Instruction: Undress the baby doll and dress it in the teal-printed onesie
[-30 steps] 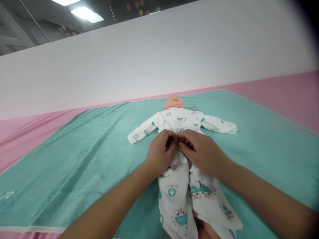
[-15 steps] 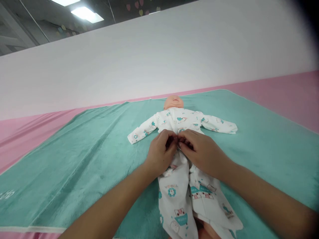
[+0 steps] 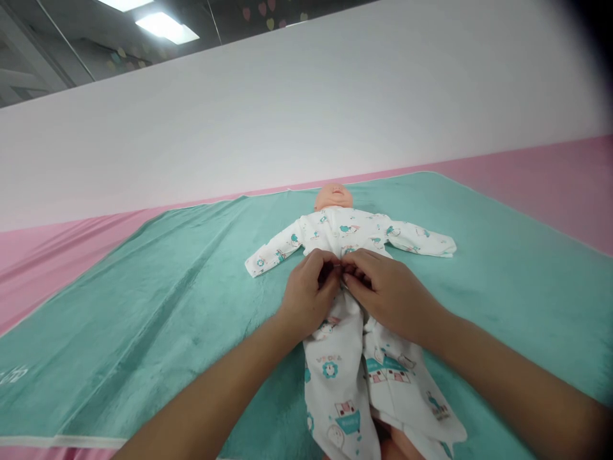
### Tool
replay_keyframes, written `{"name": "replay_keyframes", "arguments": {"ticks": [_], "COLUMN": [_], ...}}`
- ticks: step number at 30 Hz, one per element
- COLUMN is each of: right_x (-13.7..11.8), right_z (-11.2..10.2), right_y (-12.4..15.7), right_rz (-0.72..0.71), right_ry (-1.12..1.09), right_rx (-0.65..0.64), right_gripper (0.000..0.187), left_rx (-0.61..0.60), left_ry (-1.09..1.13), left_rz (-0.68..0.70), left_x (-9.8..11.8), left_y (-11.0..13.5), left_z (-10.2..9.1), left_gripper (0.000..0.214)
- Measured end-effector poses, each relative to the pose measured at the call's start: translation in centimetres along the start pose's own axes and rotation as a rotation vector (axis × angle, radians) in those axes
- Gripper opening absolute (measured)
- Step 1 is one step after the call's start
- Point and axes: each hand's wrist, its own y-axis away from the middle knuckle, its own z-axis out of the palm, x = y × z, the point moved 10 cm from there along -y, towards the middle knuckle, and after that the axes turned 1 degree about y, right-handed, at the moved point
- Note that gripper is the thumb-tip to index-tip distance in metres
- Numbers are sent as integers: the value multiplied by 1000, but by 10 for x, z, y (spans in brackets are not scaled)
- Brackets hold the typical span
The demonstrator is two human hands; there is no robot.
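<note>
Left hand point(image 3: 309, 297) and right hand point(image 3: 390, 300): fingers curled, tips meeting, pinching the front opening of a white printed baby sleepsuit point(image 3: 335, 396). Sleepsuit worn by an infant doll point(image 3: 334, 198), lying face-up mid-way across a teal plush mat point(image 3: 143, 338), head toward far edge.

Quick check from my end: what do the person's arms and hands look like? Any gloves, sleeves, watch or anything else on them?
The left hand and right hand are bare, with no gloves. The left forearm and right forearm are bare too, with no sleeve in view before the picture's edge. No watch, ring, bracelet or cable shows on either.
</note>
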Motion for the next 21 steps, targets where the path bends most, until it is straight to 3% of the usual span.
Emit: {"name": "replay_keyframes", "arguments": {"ticks": [21], "right_x": [-3], "right_z": [0], "right_y": [1], "right_rz": [-13], "right_ry": [4], "right_rx": [-8], "right_gripper": [14], "left_rx": [3], "left_ry": [4], "left_rz": [-4], "left_x": [1], "left_y": [0], "left_z": [0], "left_gripper": [9]}}
